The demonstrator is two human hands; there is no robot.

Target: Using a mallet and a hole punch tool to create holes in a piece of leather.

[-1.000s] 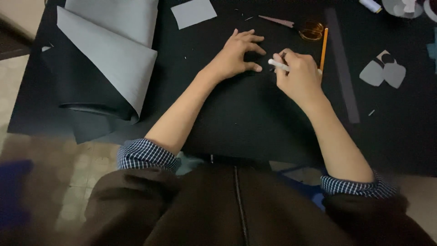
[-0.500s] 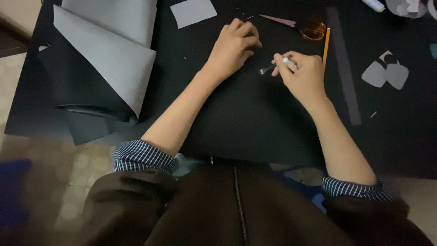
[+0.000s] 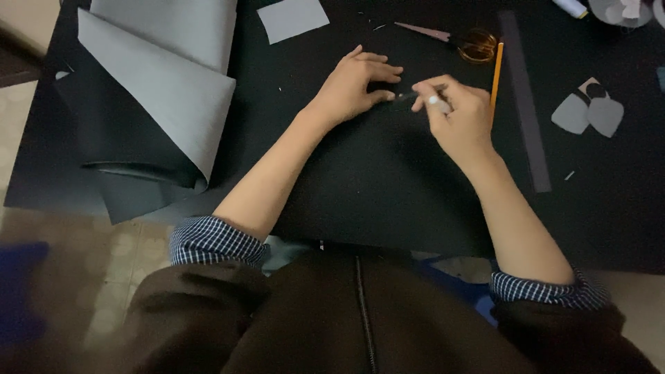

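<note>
My left hand [image 3: 355, 82] lies flat on a black sheet [image 3: 374, 173], fingers spread and pressing it down. My right hand [image 3: 457, 111] is closed around a thin white pen-like tool [image 3: 424, 97], whose dark tip points left toward my left fingertips. The tip touches the black sheet just beside the left index finger. Both hands sit close together near the middle top of the dark work surface.
A folded grey-and-black sheet [image 3: 159, 90] lies at the left. A small grey square [image 3: 294, 18], scissors [image 3: 450, 38], a yellow pencil [image 3: 494, 73], a long dark strip [image 3: 525, 104] and grey cut-out shapes [image 3: 587, 111] lie at the back and right.
My left hand went from a fist further back to lying flat again. My right hand turned the tool and brought its tip up to the left fingertips.
</note>
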